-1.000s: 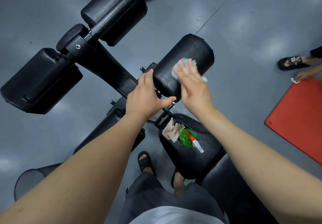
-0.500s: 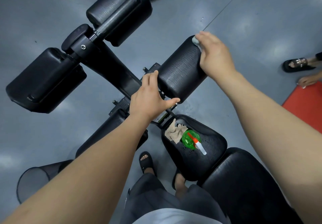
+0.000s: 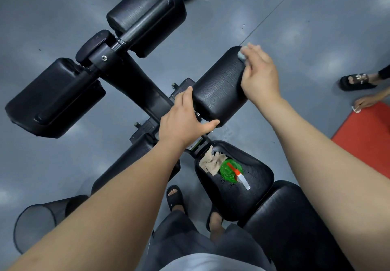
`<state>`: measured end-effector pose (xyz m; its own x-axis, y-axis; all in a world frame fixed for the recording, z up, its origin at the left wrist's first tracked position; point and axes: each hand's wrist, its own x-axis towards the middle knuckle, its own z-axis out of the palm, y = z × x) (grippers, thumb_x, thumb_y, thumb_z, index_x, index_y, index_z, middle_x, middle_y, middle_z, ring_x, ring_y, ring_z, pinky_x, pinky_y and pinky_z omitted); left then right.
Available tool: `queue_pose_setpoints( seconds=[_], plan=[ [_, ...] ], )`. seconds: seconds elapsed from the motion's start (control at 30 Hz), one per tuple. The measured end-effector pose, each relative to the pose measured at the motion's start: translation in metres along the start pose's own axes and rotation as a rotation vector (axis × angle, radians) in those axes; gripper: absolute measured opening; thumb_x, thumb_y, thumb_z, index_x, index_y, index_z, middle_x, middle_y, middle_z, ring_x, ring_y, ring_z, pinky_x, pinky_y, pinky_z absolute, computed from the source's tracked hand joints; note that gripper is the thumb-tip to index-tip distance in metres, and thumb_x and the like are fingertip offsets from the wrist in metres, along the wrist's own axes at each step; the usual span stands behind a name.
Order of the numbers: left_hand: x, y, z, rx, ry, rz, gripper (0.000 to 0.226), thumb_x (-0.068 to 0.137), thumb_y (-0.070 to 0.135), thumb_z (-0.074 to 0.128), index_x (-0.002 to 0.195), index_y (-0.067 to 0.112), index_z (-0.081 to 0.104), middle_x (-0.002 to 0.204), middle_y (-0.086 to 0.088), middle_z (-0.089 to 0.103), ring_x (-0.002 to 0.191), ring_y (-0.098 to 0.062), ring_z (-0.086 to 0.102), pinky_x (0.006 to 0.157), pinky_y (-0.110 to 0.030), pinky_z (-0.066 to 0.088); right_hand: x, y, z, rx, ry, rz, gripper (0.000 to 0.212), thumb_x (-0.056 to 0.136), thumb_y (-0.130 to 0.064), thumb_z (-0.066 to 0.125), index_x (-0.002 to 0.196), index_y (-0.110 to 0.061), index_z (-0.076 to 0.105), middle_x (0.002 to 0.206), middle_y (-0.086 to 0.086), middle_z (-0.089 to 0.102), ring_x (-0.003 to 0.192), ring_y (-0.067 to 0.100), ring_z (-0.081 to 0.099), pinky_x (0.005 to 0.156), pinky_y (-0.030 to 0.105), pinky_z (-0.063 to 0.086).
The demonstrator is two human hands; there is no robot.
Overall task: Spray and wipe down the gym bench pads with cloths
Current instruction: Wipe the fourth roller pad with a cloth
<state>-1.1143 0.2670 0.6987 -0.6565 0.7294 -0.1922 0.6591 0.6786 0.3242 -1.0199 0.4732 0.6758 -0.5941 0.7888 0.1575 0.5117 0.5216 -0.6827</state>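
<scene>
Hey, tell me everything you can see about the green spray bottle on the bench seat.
The spray bottle has a translucent green plastic body, a red-orange trigger part and a white nozzle. Seen from above, it appears to stand upright on the black textured seat pad, its edge against a crumpled beige cloth lying beside it. Small droplets speckle the pad around its base. Nothing is holding it.
</scene>
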Motion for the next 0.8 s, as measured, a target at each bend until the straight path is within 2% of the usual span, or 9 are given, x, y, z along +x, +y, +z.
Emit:
queue_pose_setpoints(
  seconds=[0.07,0.13,0.3,0.43,0.5,0.6,0.8],
  plan=[
    [0.000,0.000,0.000,0.005,0.006,0.004,0.120,0.066,0.082,0.069,0.157,0.021,0.020,0.155,0.006,0.035,0.124,-0.017,0.058,0.090,-0.040,0.050,-0.008,-0.006,0.007,-0.060,-0.010,-0.119,0.044,0.092,-0.002,0.041,0.127,-0.007,0.067,0.144,0.012,0.059,0.143,0.036,0.044,0.123,0.041,0.026],
    [0.000,0.000,0.000,0.009,0.014,0.005,0.119,0.067,0.082,0.069,0.157,0.020,0.021,0.154,0.006,0.036,0.122,-0.017,0.059,0.088,-0.040,0.050,-0.021,-0.013,0.010,-0.082,-0.040,-0.245,0.044,0.089,0.003,0.043,0.124,-0.005,0.069,0.139,0.013,0.062,0.140,0.038,0.048,0.123,0.048,0.027],
    [-0.001,-0.001,0.000,-0.007,-0.003,0.004,0.116,0.067,0.081,0.067,0.156,0.021,0.022,0.154,0.006,0.034,0.117,-0.017,0.061,0.085,-0.040,0.051,-0.066,-0.028,0.017,-0.087,-0.170,-0.428,0.042,0.092,0.004,0.051,0.131,-0.002,0.064,0.143,0.015,0.059,0.141,0.035,0.046,0.121,0.050,0.030],
    [0.000,-0.002,0.000,-0.007,0.005,0.012,0.115,0.067,0.083,0.067,0.155,0.022,0.023,0.152,0.007,0.035,0.118,-0.015,0.060,0.085,-0.039,0.051,-0.064,-0.017,0.003,-0.246,-0.266,-0.531,0.051,0.095,-0.008,0.042,0.145,-0.011,0.053,0.154,0.007,0.049,0.147,0.027,0.039,0.124,0.045,0.024],
    [0.000,-0.002,0.000,-0.009,0.007,0.016,0.116,0.066,0.083,0.067,0.155,0.022,0.024,0.150,0.007,0.037,0.118,-0.015,0.061,0.086,-0.040,0.052,-0.044,-0.008,-0.006,-0.324,-0.252,-0.485,0.053,0.095,-0.013,0.039,0.147,-0.015,0.050,0.156,0.005,0.047,0.147,0.025,0.039,0.124,0.045,0.023],
    [0.000,-0.002,0.001,-0.004,0.017,0.019,0.116,0.066,0.084,0.068,0.154,0.022,0.025,0.150,0.007,0.037,0.117,-0.016,0.061,0.086,-0.041,0.052,-0.008,0.003,-0.014,-0.351,-0.229,-0.320,0.054,0.095,-0.014,0.035,0.147,-0.015,0.048,0.156,0.006,0.047,0.148,0.027,0.037,0.124,0.048,0.023],
    [0.000,-0.003,0.002,0.002,0.021,0.015,0.115,0.066,0.084,0.067,0.154,0.022,0.026,0.149,0.008,0.037,0.117,-0.015,0.061,0.089,-0.043,0.054,0.024,0.000,-0.003,-0.231,-0.182,-0.106,0.052,0.094,-0.015,0.034,0.142,-0.012,0.054,0.154,0.010,0.048,0.141,0.032,0.044,0.124,0.043,0.021]
  ],
)
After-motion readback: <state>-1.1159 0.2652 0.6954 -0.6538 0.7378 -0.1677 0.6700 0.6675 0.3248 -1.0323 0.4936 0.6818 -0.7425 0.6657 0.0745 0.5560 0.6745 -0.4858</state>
